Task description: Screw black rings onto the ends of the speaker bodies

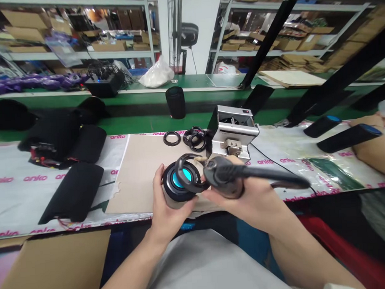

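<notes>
My left hand point(166, 204) is wrapped round a black cylindrical speaker point(169, 189), which stands upright with its shiny blue round end facing up. In my right hand point(254, 197) is a dark corded electric screwdriver point(223, 177), seen from its cord end; its tip is hidden. A black ring point(181, 172) hangs tilted over the speaker's top, close to my right fingers; whether they pinch it I cannot tell. Beyond lie more black rings point(171, 138) on a cardboard sheet point(142, 163), beside a silver screw feeder point(236, 132).
Black speaker bodies point(74, 193) with loose wires lie on the left. A black speaker point(175, 103) stands at the back. On the right, blue-ended cylinders point(350, 139) lie near another person's arm point(374, 146). A dark slanted post point(267, 45) rises behind the feeder.
</notes>
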Motion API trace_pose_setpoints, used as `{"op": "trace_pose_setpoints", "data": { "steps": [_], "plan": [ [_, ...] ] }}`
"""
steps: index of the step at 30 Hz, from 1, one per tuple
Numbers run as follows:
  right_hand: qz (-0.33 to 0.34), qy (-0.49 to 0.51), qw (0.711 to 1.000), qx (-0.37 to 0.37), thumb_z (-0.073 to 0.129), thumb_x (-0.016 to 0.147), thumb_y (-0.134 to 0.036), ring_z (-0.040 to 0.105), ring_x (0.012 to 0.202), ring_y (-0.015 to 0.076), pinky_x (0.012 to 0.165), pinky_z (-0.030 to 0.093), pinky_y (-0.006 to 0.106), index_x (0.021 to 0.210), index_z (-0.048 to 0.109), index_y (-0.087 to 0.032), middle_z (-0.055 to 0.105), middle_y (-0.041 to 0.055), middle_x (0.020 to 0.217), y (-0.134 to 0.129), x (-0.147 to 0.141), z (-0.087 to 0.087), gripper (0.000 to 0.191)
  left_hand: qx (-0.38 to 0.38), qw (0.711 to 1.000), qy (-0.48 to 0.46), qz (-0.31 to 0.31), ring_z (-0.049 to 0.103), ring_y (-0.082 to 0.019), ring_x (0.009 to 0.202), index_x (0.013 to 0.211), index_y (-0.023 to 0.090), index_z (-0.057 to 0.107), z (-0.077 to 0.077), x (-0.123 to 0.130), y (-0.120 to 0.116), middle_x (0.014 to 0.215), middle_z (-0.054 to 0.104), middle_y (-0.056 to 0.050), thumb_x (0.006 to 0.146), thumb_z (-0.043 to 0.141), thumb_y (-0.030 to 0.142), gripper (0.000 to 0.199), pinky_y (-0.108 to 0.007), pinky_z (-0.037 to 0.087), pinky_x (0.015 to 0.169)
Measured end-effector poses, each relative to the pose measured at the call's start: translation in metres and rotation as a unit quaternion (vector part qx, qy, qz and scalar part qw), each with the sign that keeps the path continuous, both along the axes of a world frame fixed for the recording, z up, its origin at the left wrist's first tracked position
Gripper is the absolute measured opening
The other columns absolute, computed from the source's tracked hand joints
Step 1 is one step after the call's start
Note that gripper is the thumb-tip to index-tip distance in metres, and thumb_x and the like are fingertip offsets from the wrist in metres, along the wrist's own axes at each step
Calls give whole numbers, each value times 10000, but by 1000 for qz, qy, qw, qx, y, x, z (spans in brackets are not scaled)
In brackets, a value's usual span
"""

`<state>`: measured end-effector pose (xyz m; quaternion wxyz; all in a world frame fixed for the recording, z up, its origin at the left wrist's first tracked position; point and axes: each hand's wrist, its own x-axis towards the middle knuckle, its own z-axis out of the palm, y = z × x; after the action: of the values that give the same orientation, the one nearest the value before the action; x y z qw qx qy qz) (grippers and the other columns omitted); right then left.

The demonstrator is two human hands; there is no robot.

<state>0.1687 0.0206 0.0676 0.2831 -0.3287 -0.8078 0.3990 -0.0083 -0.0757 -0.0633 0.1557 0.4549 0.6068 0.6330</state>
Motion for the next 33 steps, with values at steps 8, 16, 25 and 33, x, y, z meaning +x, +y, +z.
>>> {"op": "trace_pose_setpoints", "data": {
  "steps": [8, 16, 25, 33],
  "plan": [
    [19, -6, 1000, 8, 816, 919, -322, 763, 999, 197, 822, 639, 303, 1238, 688, -280, 771, 17, 1149, 4, 3, 1, 346, 97, 994, 56, 7, 569, -354, 1472, 1691, 324, 296, -1, 11, 17, 1567, 485, -162, 756, 987, 368, 1163, -539, 482, 1247],
    [-13, 13, 988, -153, 994, 721, -380, 656, 1404, 325, 1238, 547, 519, 1300, 700, -269, 722, 50, 1428, 10, -1, -13, 658, 98, 994, 45, 3, 605, -331, 1468, 1691, 346, 306, 3, 24, 16, 1598, 518, -144, 781, 981, 424, 1136, -474, 525, 1221],
    [-102, 94, 987, -85, 1057, 615, -454, 705, 1310, 335, 1198, 576, 520, 1286, 737, -282, 763, 54, 1334, -1, -5, -9, 763, 55, 998, -5, -26, 559, -353, 1527, 1723, 359, 214, -1, 25, 9, 1675, 442, -165, 800, 952, 340, 1182, -515, 486, 1263],
    [-67, 42, 994, -73, 1014, 666, -349, 731, 1252, 310, 1030, 669, 432, 1268, 747, -293, 763, 58, 1314, -12, -12, -23, 661, 94, 995, 9, -45, 666, -341, 1398, 1706, 343, 270, 3, 19, 15, 1565, 553, -158, 779, 970, 521, 1174, -464, 577, 1166]
  ]
}}
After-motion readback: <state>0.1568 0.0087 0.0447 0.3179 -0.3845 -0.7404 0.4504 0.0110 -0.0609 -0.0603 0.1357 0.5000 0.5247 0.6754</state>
